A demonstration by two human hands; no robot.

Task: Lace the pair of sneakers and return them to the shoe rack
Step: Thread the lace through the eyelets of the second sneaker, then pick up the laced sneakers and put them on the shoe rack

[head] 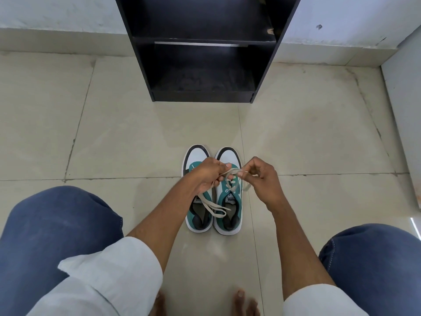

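Two teal, white and black sneakers stand side by side on the floor, toes pointing away from me: the left sneaker (197,215) and the right sneaker (229,206). A cream shoelace (214,207) is threaded through the right sneaker's lower eyelets, and its loose end lies across both shoe openings. My left hand (206,175) pinches the lace above the left shoe's tongue. My right hand (262,179) pinches the other end of the same lace, just right of the right sneaker. The hands hide the middle of both shoes.
A black open shoe rack (202,65) with bare shelves stands against the wall straight ahead, about a tile beyond the shoes. My knees in blue trousers (52,236) flank the sneakers, and bare toes (241,297) show at the bottom. A white wall edge (403,106) runs along the right.
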